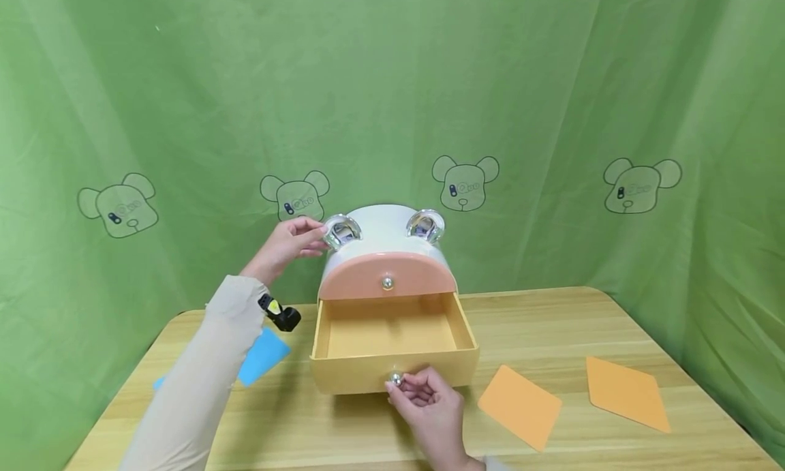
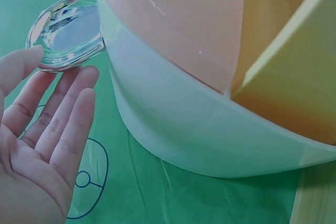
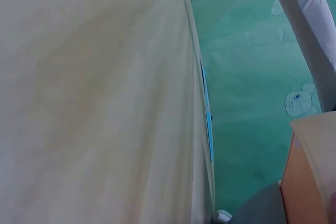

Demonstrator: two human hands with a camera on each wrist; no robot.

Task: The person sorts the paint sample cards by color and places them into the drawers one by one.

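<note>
A small rounded drawer box [image 1: 383, 227] with a white body stands on the table, two shiny silver ears on top. My left hand [image 1: 286, 247] is at the box's left ear [image 2: 68, 30], its thumb and index finger pinching the rim while the other fingers extend below. The upper pink drawer [image 1: 362, 280] is closed. Below it, the yellow drawer [image 1: 343, 375] is pulled out, showing a bare inside. My right hand [image 1: 432, 409] pinches the silver knob [image 1: 395, 377] on its front with thumb and index finger, the other fingers curled. The right wrist view barely catches this hand.
Two orange cards [image 1: 520, 406] lie on the wooden table [image 1: 540, 321] to the right. A blue card [image 1: 262, 356] lies at the left, partly behind my left forearm. Green cloth [image 1: 380, 103] with printed bear heads surrounds the table at the back and sides.
</note>
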